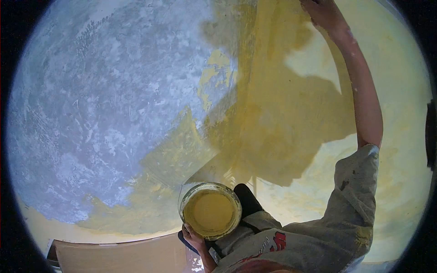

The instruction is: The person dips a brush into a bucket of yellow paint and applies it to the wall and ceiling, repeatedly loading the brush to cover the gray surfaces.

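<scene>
My left hand (193,237) is closed on the near-left rim of a round bucket (210,187), which has a thin wire handle. Yellow paint (212,211) lies inside the bucket, and dried smears coat its rim. At the top edge, my right hand (327,17) reaches up along the wall, its arm stretched out. The fingers look curled, but they are partly cut off by the frame, so whatever they hold is hidden. The wall's yellow painted part (282,104) is beside this hand, with dark shadows across it.
On the left, the wall has a mottled blue-grey surface (104,109) with an uneven yellow border. A brown panel or sheet (118,257) lies low at the left. A dark object (430,136) shows at the far right edge.
</scene>
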Motion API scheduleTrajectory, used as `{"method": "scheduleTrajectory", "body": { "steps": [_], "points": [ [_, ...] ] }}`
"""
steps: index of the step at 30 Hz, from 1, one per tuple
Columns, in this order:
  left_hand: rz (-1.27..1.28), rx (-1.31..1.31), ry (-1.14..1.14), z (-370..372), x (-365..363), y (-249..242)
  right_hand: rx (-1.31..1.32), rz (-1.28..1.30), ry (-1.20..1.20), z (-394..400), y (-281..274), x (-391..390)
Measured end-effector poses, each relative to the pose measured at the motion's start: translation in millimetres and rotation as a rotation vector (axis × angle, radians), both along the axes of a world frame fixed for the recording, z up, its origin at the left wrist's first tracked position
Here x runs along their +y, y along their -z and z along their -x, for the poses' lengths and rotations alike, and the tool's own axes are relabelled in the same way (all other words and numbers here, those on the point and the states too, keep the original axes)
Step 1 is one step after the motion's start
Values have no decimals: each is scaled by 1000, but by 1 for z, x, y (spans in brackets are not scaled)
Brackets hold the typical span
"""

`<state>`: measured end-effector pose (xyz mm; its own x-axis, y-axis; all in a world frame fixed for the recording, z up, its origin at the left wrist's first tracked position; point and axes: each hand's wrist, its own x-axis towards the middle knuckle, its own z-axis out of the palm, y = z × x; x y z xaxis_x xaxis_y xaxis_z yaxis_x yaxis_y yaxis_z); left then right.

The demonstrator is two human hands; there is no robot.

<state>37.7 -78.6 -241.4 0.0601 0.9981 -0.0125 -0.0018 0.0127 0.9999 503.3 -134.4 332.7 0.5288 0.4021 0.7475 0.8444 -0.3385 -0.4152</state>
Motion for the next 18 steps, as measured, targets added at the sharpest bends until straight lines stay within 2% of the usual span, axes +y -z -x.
{"method": "scheduleTrajectory", "body": {
  "steps": [1, 5, 7, 11, 13, 15, 18],
  "points": [
    [-1, 4, 1, 1, -1, -2, -391, 121, 204, -15, 1, 0],
    [66, 43, -23, -4, -2, -13, -317, -64, 85, 3, 4, 27],
    [95, 95, -20, -1, -1, -8, -539, 184, 166, -22, 14, 45],
    [51, -9, -22, -4, -3, -8, -597, 96, 87, -22, 63, 50],
    [34, -16, -18, -5, -3, -14, -541, 334, 173, -24, 95, 40],
    [70, -17, -15, -5, -3, -17, -377, 707, 119, -19, 130, 25],
    [67, -24, 32, -1, -2, -10, -432, 608, -2, -9, 152, 3]
  ]
}}
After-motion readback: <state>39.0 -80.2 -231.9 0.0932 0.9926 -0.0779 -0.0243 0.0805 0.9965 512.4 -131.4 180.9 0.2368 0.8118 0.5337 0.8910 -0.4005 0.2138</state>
